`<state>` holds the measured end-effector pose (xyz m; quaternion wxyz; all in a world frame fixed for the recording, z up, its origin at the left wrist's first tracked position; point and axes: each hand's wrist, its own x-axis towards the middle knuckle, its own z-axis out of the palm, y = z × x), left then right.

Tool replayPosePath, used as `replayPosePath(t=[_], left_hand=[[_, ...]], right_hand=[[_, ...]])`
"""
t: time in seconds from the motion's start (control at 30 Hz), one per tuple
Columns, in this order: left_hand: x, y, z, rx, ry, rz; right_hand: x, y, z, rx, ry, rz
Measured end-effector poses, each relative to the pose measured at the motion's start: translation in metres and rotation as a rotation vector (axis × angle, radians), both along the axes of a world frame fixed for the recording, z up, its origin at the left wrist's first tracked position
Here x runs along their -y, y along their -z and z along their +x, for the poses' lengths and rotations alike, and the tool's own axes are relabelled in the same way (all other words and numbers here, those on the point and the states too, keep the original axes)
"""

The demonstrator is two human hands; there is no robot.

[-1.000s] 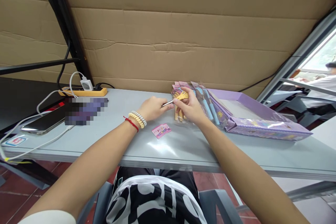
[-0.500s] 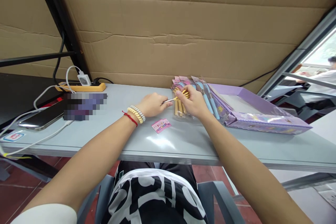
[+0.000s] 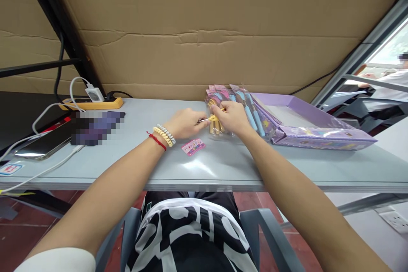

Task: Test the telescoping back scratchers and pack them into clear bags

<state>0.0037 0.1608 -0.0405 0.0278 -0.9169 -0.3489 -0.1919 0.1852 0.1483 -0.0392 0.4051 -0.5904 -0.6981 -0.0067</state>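
Note:
My left hand point(image 3: 183, 123) is closed on the thin silver shaft of a yellow back scratcher point(image 3: 213, 117). Its clawed yellow head is wrapped in the fingers of my right hand point(image 3: 235, 117), which hide most of it. Just beyond and beneath the hands lie clear-wrapped scratchers with yellow handles point(image 3: 216, 128). Others with blue handles point(image 3: 251, 115) lie right of them, partly behind my right hand. Nearer me, a small pink printed card point(image 3: 193, 147) rests flat on the grey desk point(image 3: 178, 170), touched by neither hand.
A shallow purple box point(image 3: 321, 137) stands on the right, its inside facing up. On the left are a dark phone point(image 3: 44, 140), a blurred-out item, white cables and a yellow power strip point(image 3: 92, 103). Cardboard point(image 3: 204, 17) lines the back. A person in white sits far right.
My right hand has turned and closed further over the yellow head, which showed more before. My left hand stays on the shaft. The view has tilted down slightly.

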Motion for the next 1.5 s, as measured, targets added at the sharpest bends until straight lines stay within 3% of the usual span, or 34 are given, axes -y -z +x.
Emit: replayPosePath(t=[0.3,0.6,0.9,1.13,1.3,1.5], left_hand=[[-0.004,-0.003,0.002,0.048,0.058,-0.065],[-0.007,-0.015,-0.005,0.032,0.092,-0.156],[-0.024,-0.026,-0.050,0.075,-0.079,-0.196],[-0.033,-0.037,-0.089,0.170,-0.177,-0.394],[-0.037,-0.041,-0.112,0.199,-0.179,-0.603],[-0.039,-0.039,-0.119,0.208,-0.116,-0.743]], right_hand=[[-0.001,-0.008,0.007,-0.105,0.005,-0.019],[-0.001,-0.016,0.018,-0.169,0.063,-0.018],[-0.002,-0.028,0.059,-0.385,0.300,0.077],[-0.007,-0.038,0.105,-0.746,0.496,0.250],[-0.004,-0.046,0.126,-1.031,0.511,0.360],[0.002,-0.051,0.131,-1.147,0.535,0.378]])
